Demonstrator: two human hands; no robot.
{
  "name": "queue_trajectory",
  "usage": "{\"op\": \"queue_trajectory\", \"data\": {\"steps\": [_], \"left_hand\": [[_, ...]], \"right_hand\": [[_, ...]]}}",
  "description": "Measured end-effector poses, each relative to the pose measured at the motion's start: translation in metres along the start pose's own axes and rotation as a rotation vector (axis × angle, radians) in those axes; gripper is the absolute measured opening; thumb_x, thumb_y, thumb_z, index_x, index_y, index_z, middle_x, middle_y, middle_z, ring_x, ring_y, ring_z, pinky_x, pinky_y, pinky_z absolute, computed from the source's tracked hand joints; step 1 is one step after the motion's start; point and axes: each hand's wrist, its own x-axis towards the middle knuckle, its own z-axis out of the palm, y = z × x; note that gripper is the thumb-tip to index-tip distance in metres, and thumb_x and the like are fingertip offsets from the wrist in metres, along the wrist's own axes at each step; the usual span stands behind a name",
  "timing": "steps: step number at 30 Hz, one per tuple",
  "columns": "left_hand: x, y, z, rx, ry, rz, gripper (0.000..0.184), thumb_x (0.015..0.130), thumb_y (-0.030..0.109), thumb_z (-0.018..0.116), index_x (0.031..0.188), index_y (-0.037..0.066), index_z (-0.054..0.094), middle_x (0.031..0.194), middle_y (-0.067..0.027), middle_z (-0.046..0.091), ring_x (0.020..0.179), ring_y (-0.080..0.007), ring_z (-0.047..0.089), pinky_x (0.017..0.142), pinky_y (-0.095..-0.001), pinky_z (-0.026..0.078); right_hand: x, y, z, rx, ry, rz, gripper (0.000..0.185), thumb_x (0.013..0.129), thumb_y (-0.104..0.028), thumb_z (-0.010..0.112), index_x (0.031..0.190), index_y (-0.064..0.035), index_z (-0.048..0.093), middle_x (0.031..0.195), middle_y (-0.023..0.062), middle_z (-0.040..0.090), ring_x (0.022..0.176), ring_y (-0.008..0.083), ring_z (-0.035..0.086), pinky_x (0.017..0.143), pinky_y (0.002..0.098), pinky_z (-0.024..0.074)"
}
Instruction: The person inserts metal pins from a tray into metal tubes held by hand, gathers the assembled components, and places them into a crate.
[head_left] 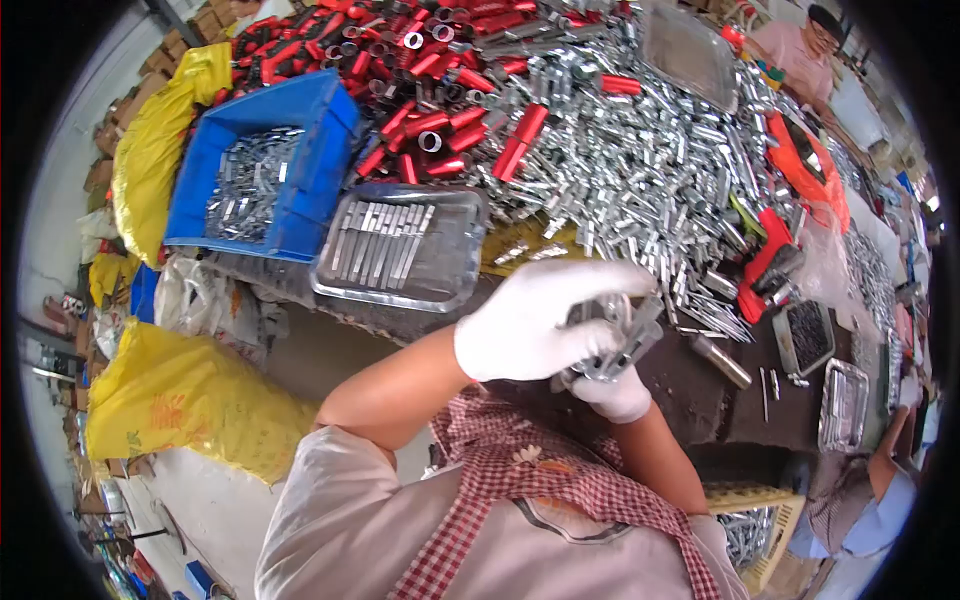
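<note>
Both my hands wear white gloves and meet over the front edge of the workbench point(690, 390). My left hand point(530, 320) curls its thumb and fingers around a cluster of silvery metal parts point(632, 340). From below, my right hand point(615, 395) grips the same parts, its fingers partly hidden behind them. How many pieces there are, and their exact kind, I cannot make out. Just beyond my hands lies a big heap of loose silvery metal pieces point(640, 160). Left of them, a clear plastic tray point(455, 270) holds a row of flat metal strips point(380, 240).
A blue bin point(310, 190) of small metal pieces stands at the left, near red tubular parts point(430, 130). A red-handled tool point(765, 260), a metal cylinder point(722, 362) and a dark container point(803, 338) lie rightward. Yellow sacks point(200, 400) fill the left. Other people work at right.
</note>
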Motion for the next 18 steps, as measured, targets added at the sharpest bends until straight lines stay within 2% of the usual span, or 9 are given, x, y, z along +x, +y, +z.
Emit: {"op": "queue_trajectory", "data": {"steps": [3, 5, 9, 10, 11, 13, 15, 17, 18], "left_hand": [[-0.006, -0.001, 0.000, -0.014, 0.006, 0.072, 0.041, 0.084, 0.029, 0.069, 0.112, 0.001, 0.059, 0.091, -0.0127, 0.066, 0.085, -0.0270, 0.065, 0.076, -0.0362, 0.051], [-0.008, -0.006, 0.003, 0.067, 0.021, 0.182, 0.032, 0.084, 0.018, 0.067, 0.110, 0.002, 0.060, 0.089, -0.0114, 0.065, 0.086, -0.0308, 0.065, 0.075, -0.0376, 0.051], [-0.004, -0.010, -0.012, 0.089, -0.028, 0.280, 0.048, 0.089, 0.039, 0.058, 0.118, 0.002, 0.057, 0.097, -0.0148, 0.063, 0.089, -0.0342, 0.061, 0.080, -0.0429, 0.047], [-0.001, -0.005, -0.023, 0.075, -0.083, 0.361, 0.056, 0.090, 0.048, 0.054, 0.120, 0.002, 0.056, 0.101, -0.0165, 0.061, 0.092, -0.0352, 0.058, 0.083, -0.0449, 0.045], [0.000, 0.001, -0.033, 0.118, -0.171, 0.317, 0.072, 0.087, 0.063, 0.047, 0.124, 0.002, 0.055, 0.111, -0.0192, 0.056, 0.098, -0.0367, 0.054, 0.088, -0.0471, 0.039], [0.000, 0.002, -0.033, 0.139, -0.209, 0.264, 0.074, 0.084, 0.065, 0.050, 0.123, 0.002, 0.056, 0.116, -0.0192, 0.053, 0.103, -0.0368, 0.051, 0.090, -0.0474, 0.038], [-0.002, 0.006, -0.027, 0.357, -0.389, 0.253, 0.078, 0.082, 0.068, 0.050, 0.124, 0.003, 0.055, 0.118, -0.0188, 0.052, 0.104, -0.0373, 0.050, 0.091, -0.0479, 0.039], [-0.008, 0.005, -0.021, 0.382, -0.347, 0.257, 0.076, 0.082, 0.065, 0.052, 0.122, 0.000, 0.055, 0.118, -0.0189, 0.051, 0.107, -0.0353, 0.049, 0.092, -0.0464, 0.039], [-0.012, 0.006, -0.026, 0.393, -0.106, 0.184, 0.068, 0.083, 0.059, 0.056, 0.120, 0.002, 0.056, 0.116, -0.0193, 0.053, 0.103, -0.0349, 0.052, 0.091, -0.0455, 0.041]], "right_hand": [[0.001, 0.000, 0.001, -0.047, -0.015, 0.010, 0.041, 0.065, -0.010, 0.063, 0.105, -0.0044, 0.056, 0.080, 0.0027, 0.058, 0.071, 0.0143, 0.058, 0.065, 0.0285, 0.0496], [0.003, 0.002, 0.001, -0.002, -0.043, -0.014, 0.039, 0.065, -0.007, 0.061, 0.104, -0.0050, 0.057, 0.078, 0.0026, 0.057, 0.069, 0.0132, 0.057, 0.063, 0.0283, 0.0493], [0.003, 0.007, -0.012, 0.018, -0.132, 0.016, 0.049, 0.066, -0.008, 0.068, 0.114, -0.0057, 0.054, 0.092, 0.0047, 0.059, 0.085, 0.0163, 0.059, 0.074, 0.0314, 0.0502], [0.002, 0.003, -0.006, -0.026, -0.094, 0.002, 0.064, 0.067, -0.018, 0.074, 0.125, -0.0066, 0.046, 0.104, 0.0060, 0.058, 0.086, 0.0159, 0.058, 0.071, 0.0313, 0.0508], [0.001, 0.002, -0.002, -0.069, -0.055, -0.012, 0.081, 0.069, -0.028, 0.080, 0.136, -0.0074, 0.039, 0.116, 0.0073, 0.056, 0.087, 0.0155, 0.058, 0.069, 0.0313, 0.0514], [0.002, 0.005, -0.003, 0.027, -0.093, -0.050, 0.082, 0.070, -0.025, 0.079, 0.137, -0.0067, 0.037, 0.122, 0.0076, 0.054, 0.090, 0.0164, 0.058, 0.071, 0.0327, 0.0516], [0.005, 0.000, 0.000, -0.113, -0.092, -0.088, 0.082, 0.069, -0.025, 0.079, 0.137, -0.0055, 0.037, 0.124, 0.0074, 0.053, 0.091, 0.0168, 0.057, 0.072, 0.0337, 0.0515], [0.003, 0.006, -0.005, -0.057, -0.112, -0.059, 0.080, 0.068, -0.025, 0.080, 0.134, -0.0056, 0.039, 0.114, 0.0066, 0.054, 0.089, 0.0176, 0.057, 0.073, 0.0344, 0.0509], [0.001, 0.010, -0.011, -0.008, -0.127, -0.028, 0.078, 0.067, -0.025, 0.081, 0.130, -0.0056, 0.041, 0.104, 0.0058, 0.056, 0.087, 0.0185, 0.058, 0.074, 0.0351, 0.0503]]}}
